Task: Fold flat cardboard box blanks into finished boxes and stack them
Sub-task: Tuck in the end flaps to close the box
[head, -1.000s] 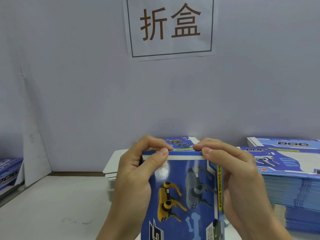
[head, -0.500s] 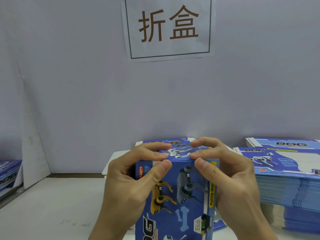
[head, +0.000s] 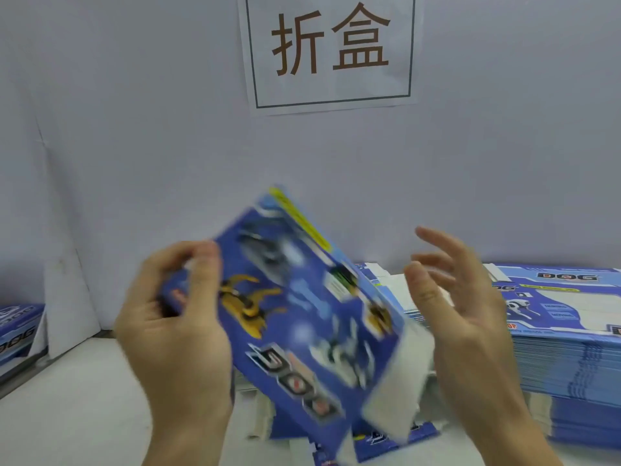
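Risk here is one-handed control: the left hand [head: 174,327] alone grips the blue box [head: 302,317] by its end, thumb across the printed face, box tilted and blurred between both hands. The right hand [head: 457,304], spread and holding nothing, sits just beside its white open flap [head: 400,381]. A weak pinch could let the box swing, drop or crease.

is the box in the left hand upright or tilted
Tilted. The box slants, its yellow-striped end up at the wall and its white flap end low right. The left hand grips it alone.
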The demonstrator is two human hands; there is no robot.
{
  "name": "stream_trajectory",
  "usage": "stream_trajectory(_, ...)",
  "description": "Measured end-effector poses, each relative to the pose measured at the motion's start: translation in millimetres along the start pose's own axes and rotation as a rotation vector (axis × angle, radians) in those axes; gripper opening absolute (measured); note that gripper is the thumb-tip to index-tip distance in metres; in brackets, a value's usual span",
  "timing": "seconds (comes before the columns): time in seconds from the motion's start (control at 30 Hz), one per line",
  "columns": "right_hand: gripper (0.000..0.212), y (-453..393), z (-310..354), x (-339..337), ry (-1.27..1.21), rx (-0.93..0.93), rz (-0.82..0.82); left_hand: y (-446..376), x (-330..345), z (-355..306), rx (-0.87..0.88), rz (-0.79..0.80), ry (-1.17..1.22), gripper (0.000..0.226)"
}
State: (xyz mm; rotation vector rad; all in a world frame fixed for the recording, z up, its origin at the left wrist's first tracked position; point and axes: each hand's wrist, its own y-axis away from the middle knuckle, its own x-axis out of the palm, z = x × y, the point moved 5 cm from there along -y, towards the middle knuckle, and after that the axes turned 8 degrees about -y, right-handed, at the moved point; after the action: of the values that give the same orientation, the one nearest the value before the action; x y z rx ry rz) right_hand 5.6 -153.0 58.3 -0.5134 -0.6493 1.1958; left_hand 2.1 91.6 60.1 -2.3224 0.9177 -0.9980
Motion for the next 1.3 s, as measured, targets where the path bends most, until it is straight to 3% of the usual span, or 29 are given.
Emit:
stream_trajectory(0.07,0.018,-4.3,6.6,-12.6,0.141,-0.017,-0.144,-7.3,-15.7,2.8,-0.015,-0.250,0.059,0.016)
stream_trajectory(0.1,0.028,-6.7,6.0,-18.1,0.254,0.009,-0.166,-8.0,-19.8,4.7,-0.034,-0.339,0.104,0.024)
stream_trajectory(0.13,0.045,-8.4,1.5,-18.2,0.377,0.115,-0.091,-7.5,-22.4,7.9,-0.061,-0.400,0.152,0.032)
stream_trajectory(0.2,0.078,2.5,-15.2,-1.1,0.492,0.551,0.275,-1.7,-21.7,14.2,-0.126,-0.450,0.210,0.034)
stream_trajectory(0.27,0.093,26.5,-27.6,18.3,0.405,0.946,0.548,8.8,-14.7,21.1,-0.227,-0.427,0.193,0.023)
stream_trajectory(0.3,0.093,32.8,-30.5,25.9,0.289,1.014,0.551,15.1,-10.0,24.9,-0.296,-0.404,0.186,0.020)
stream_trajectory(0.4,0.077,25.4,-39.0,33.3,-0.266,0.905,0.245,32.0,8.7,34.5,-0.483,-0.255,0.150,0.023)
stream_trajectory(0.47,0.078,13.0,-38.9,22.4,-0.614,0.715,0.009,43.4,25.5,40.9,-0.608,-0.023,0.164,0.032)
stream_trajectory(0.57,0.073,-2.7,-27.2,-6.3,-0.693,0.421,-0.202,58.7,48.9,38.1,-0.703,0.429,0.268,0.065)
stream_trajectory(0.63,0.068,-8.7,-19.2,-23.4,-0.653,0.311,-0.243,59.8,50.1,36.0,-0.668,0.578,0.176,0.067)
stream_trajectory(0.77,0.073,-15.9,-6.1,-40.1,-0.458,0.260,-0.078,30.1,32.2,18.6,-0.394,0.475,-0.026,0.074)
stream_trajectory(0.87,0.090,-11.1,-3.8,-27.9,-0.321,0.311,0.175,26.6,37.5,5.1,-0.282,0.676,-0.125,0.086)
stream_trajectory(0.97,0.089,-0.1,-4.1,-3.5,-0.240,0.360,0.404,41.9,47.5,8.5,-0.343,0.868,-0.135,0.103)
stream_trajectory(1.03,0.084,2.7,-7.8,5.6,-0.224,0.370,0.408,47.5,47.6,12.2,-0.379,0.861,-0.085,0.093)
stream_trajectory(1.17,0.085,0.7,-20.7,4.5,-0.117,0.341,0.220,52.8,45.9,19.1,-0.344,0.843,0.026,0.061)
stream_trajectory(1.3,0.062,4.0,-27.1,9.9,-0.092,0.236,0.214,55.5,49.5,25.0,-0.338,0.846,0.045,0.048)
